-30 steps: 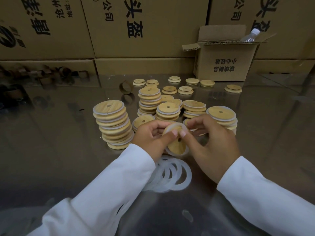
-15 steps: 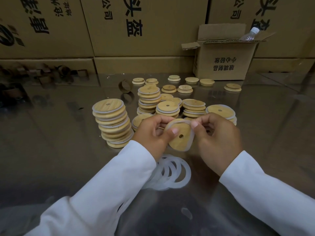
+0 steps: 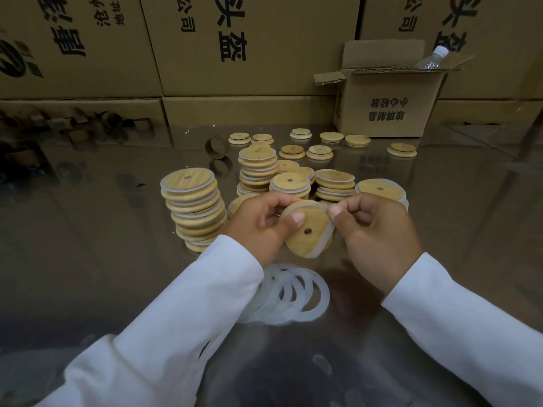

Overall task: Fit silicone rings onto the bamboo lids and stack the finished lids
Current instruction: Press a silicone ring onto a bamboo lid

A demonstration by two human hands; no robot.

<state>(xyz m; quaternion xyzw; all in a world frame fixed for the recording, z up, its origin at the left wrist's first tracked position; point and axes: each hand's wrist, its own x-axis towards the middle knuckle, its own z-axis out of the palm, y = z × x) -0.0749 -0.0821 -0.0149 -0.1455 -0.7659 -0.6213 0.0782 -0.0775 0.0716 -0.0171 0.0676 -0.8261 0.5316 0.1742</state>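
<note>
head view, both hands over the middle of the tabletop [image 3: 88,259], white sleeves.

- left hand [image 3: 258,221]: grip closed on the bamboo lid [image 3: 305,230], thumb on its face, fingers curled behind the left rim. lid was held off the surface, tilted, centre hole toward the camera.
- right hand [image 3: 379,230]: grip narrow, thumb and forefinger pinching the silicone ring [image 3: 328,232] at the lid's upper right rim. ring lay round the top and right of the lid; seating at lower left unclear.
- loose rings [image 3: 321,295] lay overlapped on the tabletop below the hands, toward the near edge.
- tall stack of ringed lids [image 3: 194,207] stood left of the hands; shorter stacks [image 3: 258,168] just behind them.
- single bare lids [image 3: 330,137] lay scattered toward the far edge, near a small open carton [image 3: 388,110] with a plastic bottle [image 3: 435,57] in it.
- big cartons [image 3: 249,45] walled the far edge.
</note>
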